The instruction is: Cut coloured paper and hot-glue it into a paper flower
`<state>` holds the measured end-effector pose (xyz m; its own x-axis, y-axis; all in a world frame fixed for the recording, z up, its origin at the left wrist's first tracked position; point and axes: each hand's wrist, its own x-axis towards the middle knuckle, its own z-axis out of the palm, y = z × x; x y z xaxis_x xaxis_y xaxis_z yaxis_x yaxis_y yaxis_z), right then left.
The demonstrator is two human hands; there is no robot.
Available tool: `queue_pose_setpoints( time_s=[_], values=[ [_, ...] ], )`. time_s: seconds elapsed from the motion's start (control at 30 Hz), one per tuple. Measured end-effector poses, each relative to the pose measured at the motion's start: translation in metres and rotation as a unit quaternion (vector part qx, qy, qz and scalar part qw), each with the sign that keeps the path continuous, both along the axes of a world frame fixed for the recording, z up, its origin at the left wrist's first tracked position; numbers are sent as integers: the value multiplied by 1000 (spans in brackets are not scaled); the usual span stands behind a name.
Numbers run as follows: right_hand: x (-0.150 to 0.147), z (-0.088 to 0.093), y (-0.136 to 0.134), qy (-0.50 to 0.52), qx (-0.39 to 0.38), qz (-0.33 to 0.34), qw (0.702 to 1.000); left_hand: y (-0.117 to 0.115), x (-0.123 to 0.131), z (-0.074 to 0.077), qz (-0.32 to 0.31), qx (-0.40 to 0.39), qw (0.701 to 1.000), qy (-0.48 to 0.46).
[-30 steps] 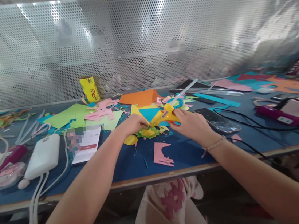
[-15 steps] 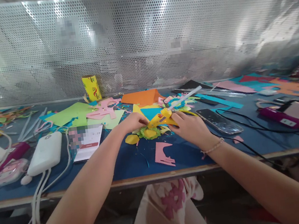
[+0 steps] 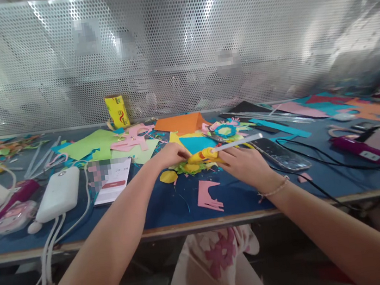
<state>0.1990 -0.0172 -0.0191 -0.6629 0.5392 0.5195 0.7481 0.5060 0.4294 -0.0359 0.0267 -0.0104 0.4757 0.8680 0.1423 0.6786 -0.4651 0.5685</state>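
In my right hand (image 3: 244, 165) is a yellow hot glue gun (image 3: 201, 156), my fingers wrapped round its handle. A clear glue stick (image 3: 241, 142) sticks out of its back to the right. The gun's nozzle points left, toward my left hand (image 3: 175, 154), whose fingers are pinched together at a fringed green and yellow paper piece (image 3: 189, 168). The fingertips partly hide that piece, and whether nozzle and paper touch I cannot tell. A yellow paper oval (image 3: 168, 177) lies just left of it. Closer to me lies a pink paper scrap (image 3: 209, 196) with cut edges.
Behind my hands are a folded orange sheet (image 3: 179, 124), green paper (image 3: 90, 145) and a blue paper rosette (image 3: 225, 130). Phones lie left (image 3: 111, 185) and right (image 3: 282, 154). A white power bank (image 3: 58, 193) and cables crowd the left. A perforated metal screen (image 3: 170, 47) closes the back.
The glue gun has tipped flatter in my right hand; the glue stick's far end has swung down. More of the blue rosette shows behind it. My left hand stays nearly in place.
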Motion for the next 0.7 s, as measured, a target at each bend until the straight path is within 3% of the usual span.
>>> queue_pose_setpoints(
  time_s=[0.33,0.7],
  values=[
    [7,4,1,0,-7,20,1000,2,-1,-3,-3,-4,1000,0],
    [6,-1,3,-17,99,56,993,4,-2,-3,1,-21,1000,-9]
  ],
)
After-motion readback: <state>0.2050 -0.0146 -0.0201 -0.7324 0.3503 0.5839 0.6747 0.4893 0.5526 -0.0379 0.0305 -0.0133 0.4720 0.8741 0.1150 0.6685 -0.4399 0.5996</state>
